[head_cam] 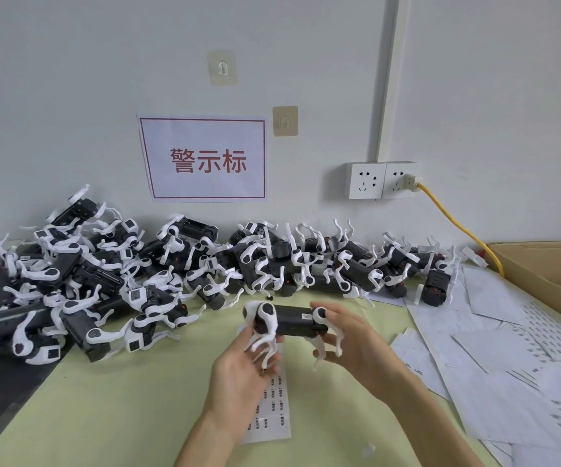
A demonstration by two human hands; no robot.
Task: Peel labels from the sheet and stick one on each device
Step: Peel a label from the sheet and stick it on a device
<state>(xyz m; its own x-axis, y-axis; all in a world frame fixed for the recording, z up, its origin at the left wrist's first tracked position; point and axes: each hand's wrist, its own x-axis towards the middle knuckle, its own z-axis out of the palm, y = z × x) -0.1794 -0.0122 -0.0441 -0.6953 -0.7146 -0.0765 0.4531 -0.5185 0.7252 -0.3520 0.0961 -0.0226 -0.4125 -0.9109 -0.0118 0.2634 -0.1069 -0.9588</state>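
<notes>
Your left hand [242,369] and right hand [349,338] both grip one toy dog [289,323]; its thin legs could snag, and pressing crooked wrinkles the label.

Two hands hold a black-and-white robot-dog device [287,323] above a pale green table [131,399]. The left hand [238,375] grips its front legs; the right hand [349,338] holds its rear. A label sheet [272,412] lies beneath. A pile of devices [137,274] lines the wall. Used sheets [494,365], seemingly peeled, lie right.
</notes>
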